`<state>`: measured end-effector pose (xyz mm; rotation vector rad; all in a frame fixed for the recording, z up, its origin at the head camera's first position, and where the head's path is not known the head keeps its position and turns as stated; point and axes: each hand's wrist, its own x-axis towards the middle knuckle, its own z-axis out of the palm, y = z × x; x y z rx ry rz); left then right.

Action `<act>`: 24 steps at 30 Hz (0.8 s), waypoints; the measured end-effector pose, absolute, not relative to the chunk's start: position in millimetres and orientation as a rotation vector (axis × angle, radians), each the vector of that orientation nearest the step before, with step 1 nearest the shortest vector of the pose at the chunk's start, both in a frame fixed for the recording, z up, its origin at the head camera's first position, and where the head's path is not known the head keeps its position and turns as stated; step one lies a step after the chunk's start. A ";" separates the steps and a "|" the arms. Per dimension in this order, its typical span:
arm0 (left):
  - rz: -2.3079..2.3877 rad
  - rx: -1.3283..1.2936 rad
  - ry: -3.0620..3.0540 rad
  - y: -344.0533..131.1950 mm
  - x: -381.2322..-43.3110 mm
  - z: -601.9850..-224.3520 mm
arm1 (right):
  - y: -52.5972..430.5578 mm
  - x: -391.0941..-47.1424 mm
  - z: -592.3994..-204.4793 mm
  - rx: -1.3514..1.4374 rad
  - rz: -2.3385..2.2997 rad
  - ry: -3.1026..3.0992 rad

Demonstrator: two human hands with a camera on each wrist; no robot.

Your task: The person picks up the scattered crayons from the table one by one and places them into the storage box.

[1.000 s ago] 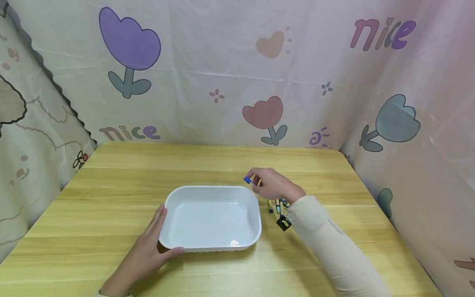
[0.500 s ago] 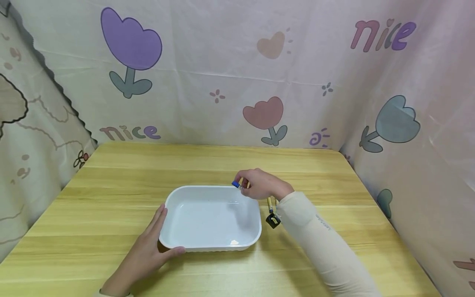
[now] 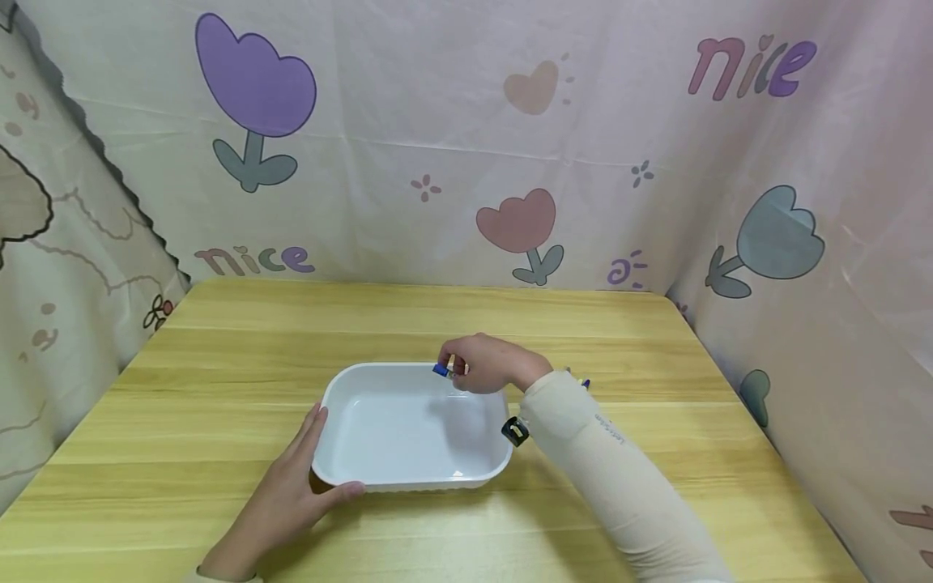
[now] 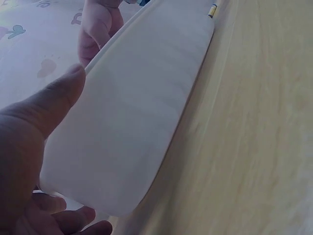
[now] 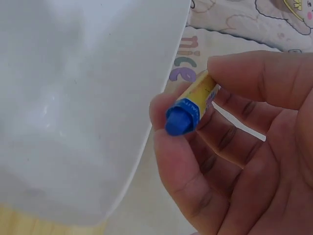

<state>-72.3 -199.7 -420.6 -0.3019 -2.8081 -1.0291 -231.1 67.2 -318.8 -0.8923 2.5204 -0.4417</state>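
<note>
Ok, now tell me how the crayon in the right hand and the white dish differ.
The crayon is small and slim; the white dish is far larger, broad and hollow. The crayon is yellow and blue with lettering, while the dish looks plain white. The crayon is held off the table by the right hand; the dish rests on it, touched by the left hand.

Shared: each has a hand on it.

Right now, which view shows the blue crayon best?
Right wrist view: the blue crayon, in the right hand, appears large, blue tip and yellow wrapper visible. The head view shows it small, mainly its blue end; in the left wrist view I can't make it out.
</note>
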 end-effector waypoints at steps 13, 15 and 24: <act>-1.060 -0.217 -2.868 -199.9 -75.3 -419.1 | 46.8 -234.7 -324.6 -0.922 -0.376 2.502; -1.053 -0.218 -2.861 -200.5 -75.7 -419.7 | 44.1 -234.6 -325.9 -0.925 -0.365 2.504; -1.048 -0.210 -2.848 -202.3 -75.6 -420.0 | 36.2 -233.0 -330.4 -0.943 -0.378 2.483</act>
